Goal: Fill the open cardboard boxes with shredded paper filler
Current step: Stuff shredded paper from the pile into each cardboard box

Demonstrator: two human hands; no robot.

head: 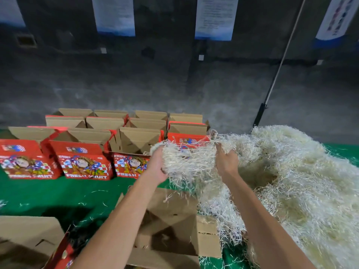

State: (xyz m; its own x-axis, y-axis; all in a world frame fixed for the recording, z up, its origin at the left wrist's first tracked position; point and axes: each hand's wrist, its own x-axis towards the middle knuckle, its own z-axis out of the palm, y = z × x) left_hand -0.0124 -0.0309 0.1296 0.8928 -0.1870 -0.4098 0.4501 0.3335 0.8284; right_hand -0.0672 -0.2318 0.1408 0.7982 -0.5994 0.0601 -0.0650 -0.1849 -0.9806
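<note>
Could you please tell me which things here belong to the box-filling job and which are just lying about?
Job:
left hand and right hand, gripping a clump of shredded paper
filler pile
open box below the hands
red boxes in rows

Lying about:
wall posters
leaning pole
stray shreds on the green table

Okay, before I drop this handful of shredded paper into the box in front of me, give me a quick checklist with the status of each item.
1. Both hands grip the wad of shredded paper: ok, left hand and right hand hold it from either side.
2. Near open cardboard box open on top: ok, flaps spread.
3. Wad directly above that box: cannot tell, it seems to hang over the far edge.
4. Box still needs filler: ok, only stray strands show inside.
5. Wad free of the big pile: not ok, strands still trail into it.
6. Supply left: ok, the pile is large.
</note>
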